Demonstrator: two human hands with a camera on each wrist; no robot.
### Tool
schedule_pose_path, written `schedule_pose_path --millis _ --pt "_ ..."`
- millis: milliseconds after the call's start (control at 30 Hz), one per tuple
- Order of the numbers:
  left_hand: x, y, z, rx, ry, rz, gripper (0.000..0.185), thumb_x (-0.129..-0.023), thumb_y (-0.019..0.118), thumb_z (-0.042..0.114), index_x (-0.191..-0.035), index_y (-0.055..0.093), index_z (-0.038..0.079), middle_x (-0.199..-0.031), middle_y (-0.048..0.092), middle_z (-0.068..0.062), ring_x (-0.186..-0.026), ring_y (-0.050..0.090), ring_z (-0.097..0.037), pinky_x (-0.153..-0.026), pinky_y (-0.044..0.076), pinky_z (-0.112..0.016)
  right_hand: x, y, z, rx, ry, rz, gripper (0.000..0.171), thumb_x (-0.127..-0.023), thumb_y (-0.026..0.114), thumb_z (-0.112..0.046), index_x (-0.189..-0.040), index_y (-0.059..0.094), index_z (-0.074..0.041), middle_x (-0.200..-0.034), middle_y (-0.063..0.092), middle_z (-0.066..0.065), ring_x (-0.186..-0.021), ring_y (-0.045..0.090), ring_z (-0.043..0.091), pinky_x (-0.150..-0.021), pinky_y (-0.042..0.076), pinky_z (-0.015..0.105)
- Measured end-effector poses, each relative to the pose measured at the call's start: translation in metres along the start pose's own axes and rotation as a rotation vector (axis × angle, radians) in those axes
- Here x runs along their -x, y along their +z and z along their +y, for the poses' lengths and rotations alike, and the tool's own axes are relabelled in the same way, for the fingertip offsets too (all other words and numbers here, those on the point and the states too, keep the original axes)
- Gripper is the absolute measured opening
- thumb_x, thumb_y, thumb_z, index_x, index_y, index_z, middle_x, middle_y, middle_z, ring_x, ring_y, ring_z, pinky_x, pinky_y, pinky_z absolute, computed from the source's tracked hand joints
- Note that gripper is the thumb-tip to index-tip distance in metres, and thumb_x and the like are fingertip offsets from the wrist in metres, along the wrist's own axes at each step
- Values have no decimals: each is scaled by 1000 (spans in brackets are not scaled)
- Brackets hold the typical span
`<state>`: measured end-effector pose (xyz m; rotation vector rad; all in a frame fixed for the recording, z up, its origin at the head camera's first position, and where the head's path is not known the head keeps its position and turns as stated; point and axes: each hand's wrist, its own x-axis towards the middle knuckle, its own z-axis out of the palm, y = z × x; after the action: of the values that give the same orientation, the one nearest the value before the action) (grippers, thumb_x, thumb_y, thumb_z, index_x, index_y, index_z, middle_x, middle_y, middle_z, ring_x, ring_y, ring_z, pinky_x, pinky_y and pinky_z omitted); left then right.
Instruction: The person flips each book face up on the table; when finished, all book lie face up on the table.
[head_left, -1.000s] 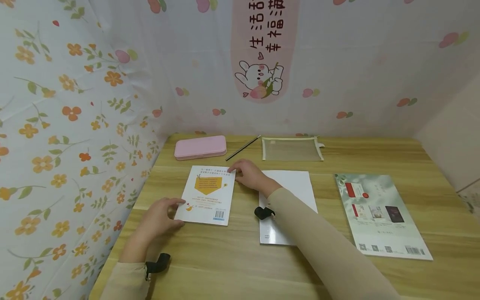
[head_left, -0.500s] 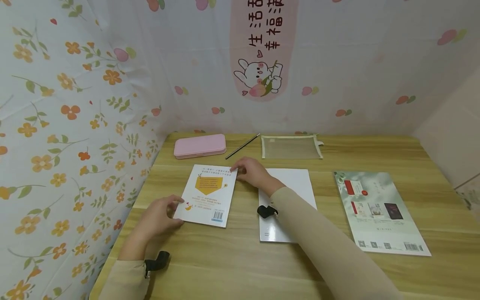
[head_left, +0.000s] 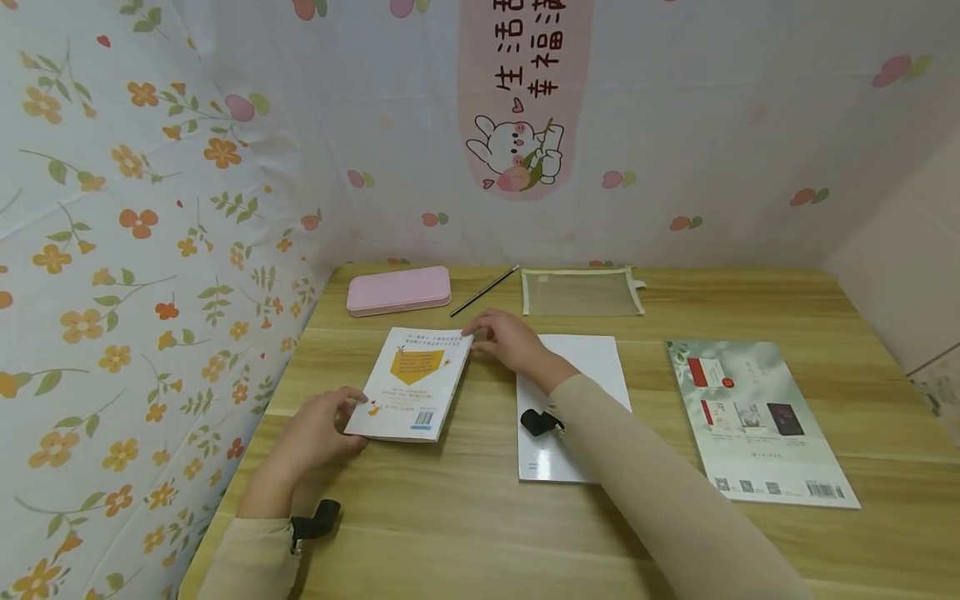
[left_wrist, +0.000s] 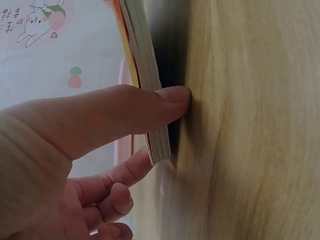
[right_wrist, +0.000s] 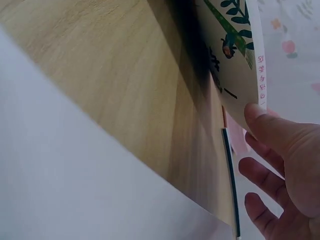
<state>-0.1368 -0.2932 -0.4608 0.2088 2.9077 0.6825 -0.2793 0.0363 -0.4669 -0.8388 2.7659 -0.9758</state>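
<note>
Two hands share the small paperback point(head_left: 411, 383): my left hand point(head_left: 318, 429) pinches its near-left corner, my right hand point(head_left: 506, 342) its far-right corner, one edge tilted off the tabletop point(head_left: 465, 517). I judge it light, thin and bendy, so opposite corners suit best.

In the head view, the right sleeve point(head_left: 660, 492) covers the lower right corner of the white sheet point(head_left: 581, 367) at mid-frame. The print on the small book's point(head_left: 412, 383) cover is too small to read. The banner's point(head_left: 517, 92) top characters are cut off by the upper edge. In the left wrist view, the counter point(left_wrist: 250, 150) at lower middle is blurred, and the book's point(left_wrist: 145, 75) top leaves the frame. In the right wrist view, the right hand point(right_wrist: 280, 175) is cropped at lower right.
</note>
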Motion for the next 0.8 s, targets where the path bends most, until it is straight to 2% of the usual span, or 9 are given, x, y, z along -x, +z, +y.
schedule_pose_path --millis 167,433,633,800 --pt "2 0 2 1 -8 13 52 -74 91 15 -122 68 14 -104 73 -7 -105 60 -34 -92 47 -53 3 -6 -2 -22 -31 9 24 -98 72 -18 -121 75 -13 -119 69 5 -87 56 18 -78 46 31" --pt "5 -4 3 -18 -7 68 31 -80 83 16 -108 73 20 -102 76 -2 -104 59 -33 -85 48 -48 10 -14 -3 -85 -11 8 22 -100 70 -21 -120 74 -14 -123 66 6 -95 58 21 -80 46 31" --pt "6 -7 2 7 9 125 20 -82 81 14 -102 76 18 -104 78 -3 -96 61 -29 -83 49 -45 13 -20 -5 -134 -48 59 19 -99 71 -21 -115 74 -12 -120 70 6 -95 61 22 -82 50 36" --pt "7 -7 2 25 -5 155 20 -83 79 11 -102 76 16 -105 77 -5 -91 59 -26 -78 47 -39 14 -22 -5 -167 -68 94 18 -99 71 -23 -114 74 -14 -122 70 5 -99 63 23 -85 52 41"
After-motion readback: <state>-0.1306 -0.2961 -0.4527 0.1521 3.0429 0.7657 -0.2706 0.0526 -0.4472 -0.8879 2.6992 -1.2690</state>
